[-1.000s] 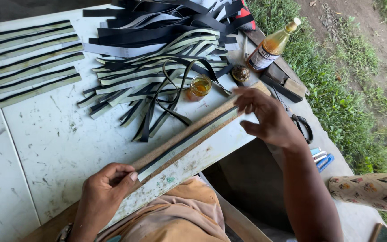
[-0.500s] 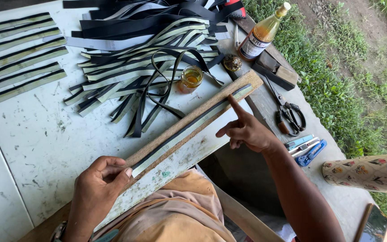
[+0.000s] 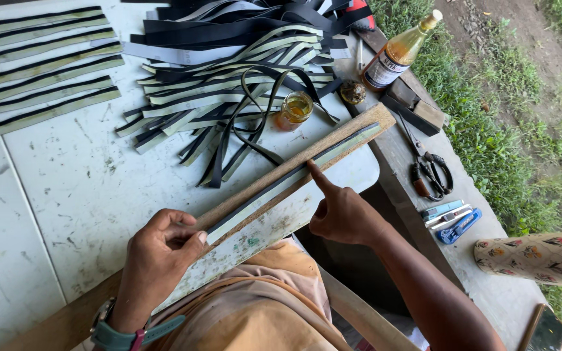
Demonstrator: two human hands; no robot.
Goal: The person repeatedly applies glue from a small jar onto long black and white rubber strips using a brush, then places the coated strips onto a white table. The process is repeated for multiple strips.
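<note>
White table [image 3: 66, 195]: right hand [image 3: 343, 214] now fingertip-presses strip [image 3: 294, 179], left hand [image 3: 160, 250] fingers pinching it

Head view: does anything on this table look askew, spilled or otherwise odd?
No spill shows. The strip pile is tangled, unlike the neat rows at far left. The wooden board juts past the table edge, left hand holding it, right hand pressing its strip.

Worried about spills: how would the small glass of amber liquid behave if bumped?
The small glass looks short and squat, so it probably slides before tipping. It is open-topped and fairly full, so a knock would likely slosh liquid. Loose black strips crowd it, and tugging one might drag it.
</note>
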